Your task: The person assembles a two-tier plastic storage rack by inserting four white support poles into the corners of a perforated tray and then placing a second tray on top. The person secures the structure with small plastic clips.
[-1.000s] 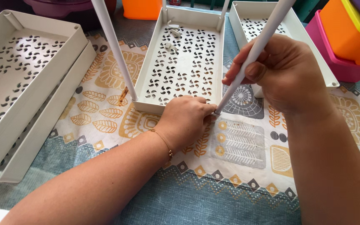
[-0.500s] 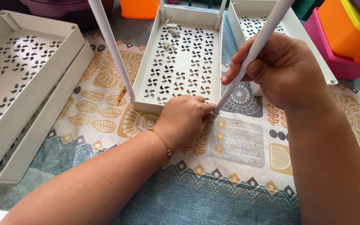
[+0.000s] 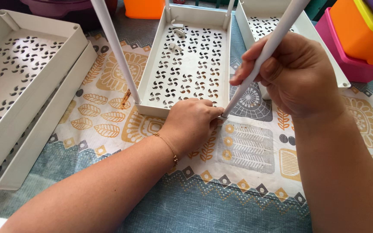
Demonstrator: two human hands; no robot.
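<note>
In the head view, the left hand [image 3: 191, 125] rests on the near right corner of a white perforated tray [image 3: 186, 64], its fingers curled down over the rim there and gripping it. The right hand [image 3: 294, 75] is closed around a white tube [image 3: 264, 56], which leans to the upper right; the lower end of this tube meets the tray corner just beside the left fingertips. The two hands are near each other but they do not touch. A second white tube [image 3: 115, 47] stands in the near left corner of the same tray, tilted a little to the left. Some small white parts [image 3: 174, 46] lie inside the tray, at its far end.

The tray sits on a patterned tablecloth [image 3: 247, 146] with leaves and flowers. At the left side there are two more white trays [image 3: 20, 90], one stacked on the other — well apart from the hands. Behind the right hand another white tray [image 3: 277, 23] is partly hidden. At the right edge stand a pink container [image 3: 346, 56] and an orange container [image 3: 359, 30] — the orange one sits on the pink one
</note>
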